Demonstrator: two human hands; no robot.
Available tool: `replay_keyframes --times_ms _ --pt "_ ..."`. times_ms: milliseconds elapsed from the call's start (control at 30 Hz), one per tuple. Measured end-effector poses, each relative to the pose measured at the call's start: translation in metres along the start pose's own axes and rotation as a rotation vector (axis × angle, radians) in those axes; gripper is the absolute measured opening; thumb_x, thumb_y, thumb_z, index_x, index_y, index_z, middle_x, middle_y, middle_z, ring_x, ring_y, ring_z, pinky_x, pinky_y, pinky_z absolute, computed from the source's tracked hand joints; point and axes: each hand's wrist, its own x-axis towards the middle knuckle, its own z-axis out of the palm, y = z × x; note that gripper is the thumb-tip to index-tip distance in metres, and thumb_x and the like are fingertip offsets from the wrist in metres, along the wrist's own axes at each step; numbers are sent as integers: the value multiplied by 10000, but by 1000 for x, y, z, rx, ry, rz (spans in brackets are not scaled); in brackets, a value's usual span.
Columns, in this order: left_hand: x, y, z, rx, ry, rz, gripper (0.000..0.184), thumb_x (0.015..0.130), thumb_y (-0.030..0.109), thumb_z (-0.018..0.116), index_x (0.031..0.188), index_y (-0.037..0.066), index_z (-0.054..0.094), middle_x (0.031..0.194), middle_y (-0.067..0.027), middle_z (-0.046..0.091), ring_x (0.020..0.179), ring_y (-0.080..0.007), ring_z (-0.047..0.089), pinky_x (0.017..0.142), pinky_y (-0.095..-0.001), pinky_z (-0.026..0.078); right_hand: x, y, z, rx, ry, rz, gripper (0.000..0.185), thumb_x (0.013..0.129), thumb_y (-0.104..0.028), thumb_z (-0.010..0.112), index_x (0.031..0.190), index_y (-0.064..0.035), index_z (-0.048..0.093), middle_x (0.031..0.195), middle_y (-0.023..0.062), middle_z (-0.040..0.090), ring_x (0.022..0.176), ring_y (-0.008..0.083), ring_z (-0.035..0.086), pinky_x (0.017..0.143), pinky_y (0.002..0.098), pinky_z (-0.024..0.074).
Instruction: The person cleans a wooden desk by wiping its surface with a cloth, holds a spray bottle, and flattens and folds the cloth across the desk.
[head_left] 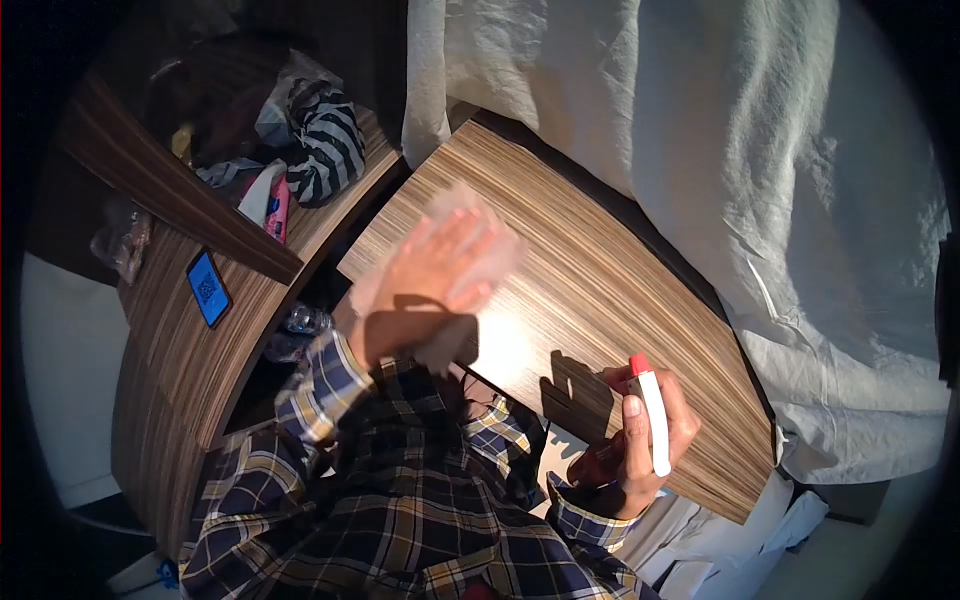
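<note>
My left hand [425, 275] lies flat with stretched fingers on a pale pinkish cloth [505, 250], pressing it against the wood-grain tabletop [620, 270]. The cloth spreads out past the fingertips and under the palm. My right hand [640, 440] is wrapped round a spray bottle [655, 425] with a white trigger head and a red nozzle. Its dark red body is mostly hidden behind the fingers and sleeve. The bottle is held above the near right part of the tabletop, and its shadow falls on the wood beside it.
On the wooden shelf at left lie a phone [208, 288] with a lit screen, a pink-and-white pack [270, 205] and a striped cloth [325, 145]. A clear plastic bottle [306, 320] stands in the gap below. A pale curtain [700, 130] hangs along the table's far edge.
</note>
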Motion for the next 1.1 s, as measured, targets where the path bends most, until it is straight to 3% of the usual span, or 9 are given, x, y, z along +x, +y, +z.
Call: replay_keyframes --times_ms 167,333,467,533,600,700,833,1000,1100 --pt "52 -36 3 26 182 -68 636 1008 460 377 1541 135 255 1582 -183 240 1479 -294 214 1187 -501 143 -14 28 -14 60 32 -4 260 827 -151 656 991 51 668 838 158 698 717 197 654 677 288 491" --pt "134 24 32 164 255 -214 614 997 419 413 1450 5 389 1495 -262 348 1398 -400 317 1132 -604 192 -36 40 -25 67 74 65 264 830 -128 640 1008 65 659 847 159 705 713 187 632 683 291 485" --pt "152 126 -6 34 -181 180 578 958 375 430 1359 -36 486 1420 -269 438 1379 -404 331 1100 -616 225 -49 34 -33 55 90 78 286 820 -139 614 1009 72 657 866 166 703 735 208 642 704 305 491" --pt "141 177 52 -136 691 341 533 926 371 480 1336 35 537 1359 -278 481 1384 -402 324 1111 -607 218 -56 32 -37 42 97 -6 333 804 -195 621 1000 71 662 870 170 693 743 237 652 717 317 497" --pt "113 224 63 -425 323 570 566 973 367 439 1425 26 427 1536 -231 294 1431 -403 245 1162 -598 162 -63 28 -38 87 128 -75 375 804 -248 638 980 82 655 886 184 696 755 248 657 744 328 503" --pt "64 252 32 -208 182 774 574 982 419 429 1467 115 401 1537 -154 327 1467 -314 213 1189 -574 116 -78 21 -34 179 144 -9 508 806 -322 582 1027 135 592 931 269 656 853 332 656 823 379 511" --pt "34 223 44 -403 148 842 581 962 449 444 1460 151 421 1545 -123 338 1474 -288 209 1199 -545 94 -65 6 -18 156 3 -92 407 846 -295 632 1004 80 640 915 191 701 806 257 668 789 331 506" --pt "19 133 47 -548 129 662 591 937 486 462 1451 196 447 1554 -83 352 1482 -257 203 1211 -507 68 -48 -1 -3 44 -239 -36 365 849 -225 619 1076 61 639 972 198 695 870 280 674 800 348 509" --pt "8 62 27 -215 180 397 606 963 523 446 1490 231 374 1532 -64 348 1473 -236 216 1215 -482 118 -37 -1 12 37 -226 -70 382 826 -258 636 1045 55 656 949 196 698 847 286 676 781 356 512"
